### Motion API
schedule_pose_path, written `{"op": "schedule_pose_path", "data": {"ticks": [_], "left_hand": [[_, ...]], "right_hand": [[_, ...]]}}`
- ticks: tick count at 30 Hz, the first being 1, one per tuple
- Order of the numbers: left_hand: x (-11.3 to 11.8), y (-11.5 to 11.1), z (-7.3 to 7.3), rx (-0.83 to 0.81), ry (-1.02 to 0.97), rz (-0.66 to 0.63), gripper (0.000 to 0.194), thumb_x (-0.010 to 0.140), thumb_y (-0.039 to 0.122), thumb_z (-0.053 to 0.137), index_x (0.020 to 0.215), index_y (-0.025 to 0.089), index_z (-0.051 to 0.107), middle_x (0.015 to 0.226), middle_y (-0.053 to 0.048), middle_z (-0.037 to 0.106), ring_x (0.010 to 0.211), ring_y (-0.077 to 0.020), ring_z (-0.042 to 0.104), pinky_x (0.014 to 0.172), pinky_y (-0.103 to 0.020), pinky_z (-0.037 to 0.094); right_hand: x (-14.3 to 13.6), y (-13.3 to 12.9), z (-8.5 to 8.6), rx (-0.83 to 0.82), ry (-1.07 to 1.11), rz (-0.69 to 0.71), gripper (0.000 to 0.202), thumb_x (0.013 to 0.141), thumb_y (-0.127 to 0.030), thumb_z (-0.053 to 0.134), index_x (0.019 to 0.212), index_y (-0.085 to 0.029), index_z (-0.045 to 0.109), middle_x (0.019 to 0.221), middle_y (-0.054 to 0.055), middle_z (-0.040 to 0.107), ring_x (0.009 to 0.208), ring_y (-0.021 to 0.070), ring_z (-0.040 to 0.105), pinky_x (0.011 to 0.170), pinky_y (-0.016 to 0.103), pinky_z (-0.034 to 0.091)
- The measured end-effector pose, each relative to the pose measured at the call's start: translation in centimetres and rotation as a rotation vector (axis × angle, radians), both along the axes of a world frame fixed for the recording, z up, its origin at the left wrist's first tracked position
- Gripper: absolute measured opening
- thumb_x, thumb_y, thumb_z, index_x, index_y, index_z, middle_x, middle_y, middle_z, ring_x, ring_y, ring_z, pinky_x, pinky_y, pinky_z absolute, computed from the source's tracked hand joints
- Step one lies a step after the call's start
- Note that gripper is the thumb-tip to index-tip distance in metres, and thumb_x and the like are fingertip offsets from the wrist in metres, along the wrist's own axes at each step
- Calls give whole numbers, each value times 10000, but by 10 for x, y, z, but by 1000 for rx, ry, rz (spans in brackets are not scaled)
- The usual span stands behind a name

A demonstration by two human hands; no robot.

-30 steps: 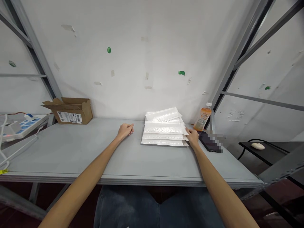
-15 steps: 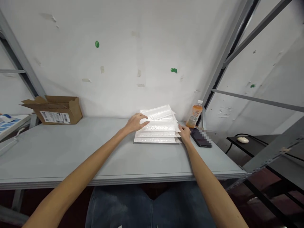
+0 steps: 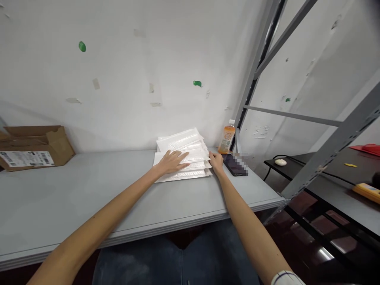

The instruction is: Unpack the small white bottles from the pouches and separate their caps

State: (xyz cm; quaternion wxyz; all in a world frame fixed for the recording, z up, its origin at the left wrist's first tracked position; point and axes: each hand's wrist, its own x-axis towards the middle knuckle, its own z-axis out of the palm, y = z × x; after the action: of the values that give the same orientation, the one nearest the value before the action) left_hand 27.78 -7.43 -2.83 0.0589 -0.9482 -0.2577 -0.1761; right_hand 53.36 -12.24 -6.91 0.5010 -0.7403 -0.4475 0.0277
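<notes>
Several white bubble mailers [image 3: 181, 140] lie in a fanned, overlapping pile on the grey table, close to the wall. My left hand [image 3: 172, 162] rests flat over the front mailers, its fingers spread and pointing right. At the right ends of the mailers is my right hand [image 3: 216, 161], its fingers curled in a pinch on a mailer's edge. How many layers it grips is hidden.
An orange drink bottle [image 3: 227, 137] and a black phone [image 3: 236, 164] are just right of my right hand. An open cardboard box [image 3: 35, 148] stands at the left. Past the metal shelf post, a black side table [image 3: 335, 174] holds a white mouse [image 3: 280, 162].
The view has turned to the right. My left hand has moved from the mailers' left upper edge down onto the front ones and lies flatter. My right hand stays at their right edge.
</notes>
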Motion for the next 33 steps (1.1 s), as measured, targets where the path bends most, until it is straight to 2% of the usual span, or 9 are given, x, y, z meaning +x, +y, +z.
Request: {"op": "schedule_pose_path", "data": {"ticks": [3, 7, 11, 15, 19, 22, 24, 30, 33], "left_hand": [[-7, -9, 2, 55, 2, -50, 672, 957, 658, 268, 1435, 227, 461, 1223, -158, 618, 1142, -307, 557, 989, -452, 366], [-24, -18, 5, 135, -51, -83, 678, 956, 655, 282, 1456, 226, 439, 1207, -167, 598, 1081, -298, 565, 952, -427, 391], [-53, -19, 15, 141, -64, -29, 686, 948, 657, 321, 1479, 231, 403, 1183, -146, 612, 1006, -266, 581, 902, -376, 417], [-90, -19, 19, 90, -85, 50, 655, 949, 640, 347, 1446, 225, 451, 1164, -127, 635, 1016, -268, 596, 886, -368, 439], [-124, -26, 0, 39, -67, 135, 663, 938, 649, 353, 1431, 219, 466, 1293, -138, 587, 1108, -295, 584, 909, -395, 465], [-140, -31, -21, 82, -17, 163, 722, 924, 683, 356, 1450, 195, 444, 1431, -172, 486, 1285, -339, 471, 1042, -467, 392], [-147, -34, -30, 97, 21, 188, 715, 937, 675, 331, 1458, 198, 440, 1444, -182, 470, 1315, -344, 440, 1074, -496, 353], [-160, -36, -34, 83, 48, 295, 671, 955, 634, 330, 1490, 236, 401, 1341, -168, 555, 1196, -327, 530, 993, -482, 392], [-162, -36, -30, 98, 74, 282, 576, 979, 515, 356, 1483, 239, 404, 1257, -143, 613, 1107, -302, 572, 934, -441, 409]], "right_hand": [[-1, -2, 3, -16, 52, -23, 420, 833, -441, 437, 504, -193, 519, 524, 38, 554, 606, 195, 523, 595, 269, 346], [-5, -5, 9, -52, 76, -4, 412, 832, -420, 451, 496, -196, 529, 511, 34, 547, 604, 193, 523, 612, 274, 353], [-8, -9, 13, -59, 70, -37, 414, 844, -422, 454, 515, -200, 570, 526, 51, 581, 618, 203, 545, 642, 284, 369], [-11, -11, 21, -34, 44, -97, 438, 870, -439, 429, 557, -197, 617, 521, 68, 600, 631, 216, 570, 671, 295, 385], [-18, -12, 29, 67, 55, -44, 457, 872, -458, 426, 521, -202, 568, 476, 53, 581, 568, 197, 566, 647, 284, 403], [-27, -12, 33, 165, 94, 27, 478, 873, -497, 430, 512, -205, 542, 436, 26, 551, 500, 177, 543, 603, 275, 407], [-34, -13, 37, 207, 106, 58, 485, 873, -511, 440, 509, -204, 536, 422, 13, 534, 476, 167, 532, 587, 271, 408], [-57, -16, 60, 303, 15, 51, 527, 909, -509, 418, 492, -201, 516, 428, 9, 523, 489, 154, 531, 611, 272, 418], [-82, -15, 73, 278, 11, 234, 527, 918, -512, 439, 505, -193, 518, 451, 10, 533, 493, 139, 531, 582, 255, 424]]}}
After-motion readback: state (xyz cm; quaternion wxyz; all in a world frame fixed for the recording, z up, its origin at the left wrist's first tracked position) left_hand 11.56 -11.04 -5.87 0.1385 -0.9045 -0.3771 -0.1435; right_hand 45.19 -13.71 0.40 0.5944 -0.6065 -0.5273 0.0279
